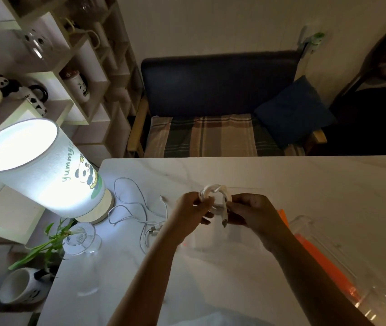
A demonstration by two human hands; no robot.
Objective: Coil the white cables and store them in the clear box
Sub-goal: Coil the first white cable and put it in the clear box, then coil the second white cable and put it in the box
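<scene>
Home: sofa [218, 90], lit lamp [39, 165]

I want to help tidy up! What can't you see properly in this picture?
Head view only:
- Clear box: its near end is cut off by the right edge; glare blurs its walls.
- Coiled cable: lower loops hidden behind left hand and right hand.
- Loose cables: plug types too small.

"Yummy!!!" on lit lamp shade [46, 170] (beside panda drawing)
</scene>
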